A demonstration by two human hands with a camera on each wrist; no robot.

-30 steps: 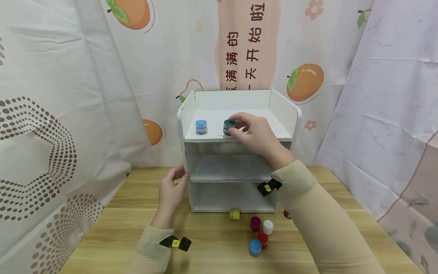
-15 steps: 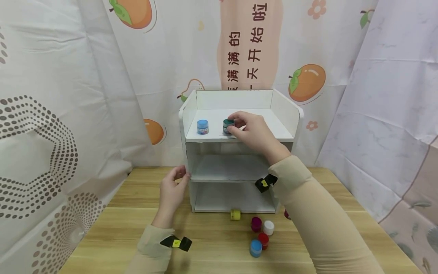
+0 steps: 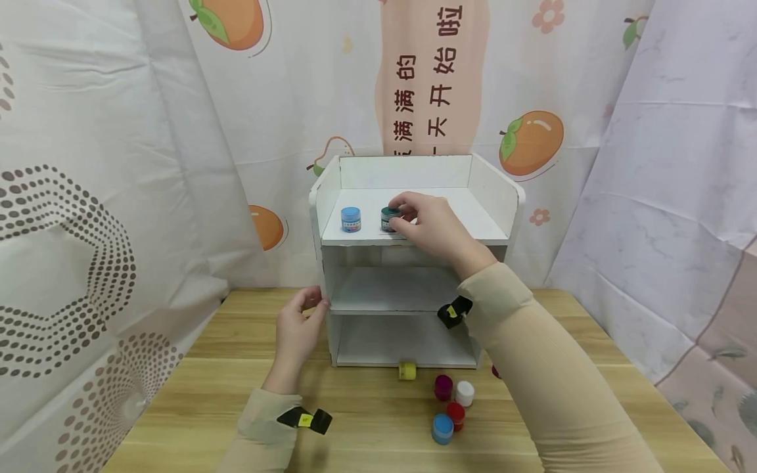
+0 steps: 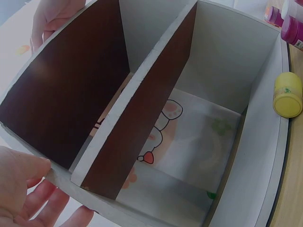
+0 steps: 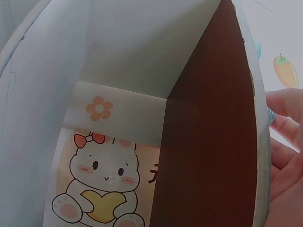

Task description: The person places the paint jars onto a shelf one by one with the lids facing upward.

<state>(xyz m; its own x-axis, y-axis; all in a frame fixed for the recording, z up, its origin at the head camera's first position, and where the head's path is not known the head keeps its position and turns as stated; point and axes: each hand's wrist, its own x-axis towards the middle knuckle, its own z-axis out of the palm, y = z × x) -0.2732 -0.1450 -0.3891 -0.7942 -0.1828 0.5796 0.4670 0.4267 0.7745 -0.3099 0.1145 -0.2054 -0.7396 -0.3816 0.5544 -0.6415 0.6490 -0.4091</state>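
Note:
On the top board of the white shelf unit [image 3: 334, 203], my right hand [image 3: 428, 223] pinches a small paint jar [image 3: 388, 220] with a dark green lid between thumb and fingers. The jar stands upright near the front edge. To its left is a light blue paint jar [image 3: 351, 220], upright and apart from it. My left hand [image 3: 298, 325] is at the unit's left side, relaxed fingers beside the outer panel and the thumb at the front edge. In the left wrist view, the left-hand fingers [image 4: 40, 203] show just outside that panel. The right wrist view shows the right hand [image 5: 286, 156] partly behind the board.
On the wooden table [image 3: 367, 427] before the unit lie a yellow jar [image 3: 407, 371] on its side, a purple jar [image 3: 443, 387], a white one [image 3: 464, 393], a red one [image 3: 455, 416] and a blue one [image 3: 442, 428]. Printed curtains [image 3: 284, 85] hang behind.
My right hand has slid the dark green jar slightly left along the top board, closer to the light blue jar. My left hand stays in place.

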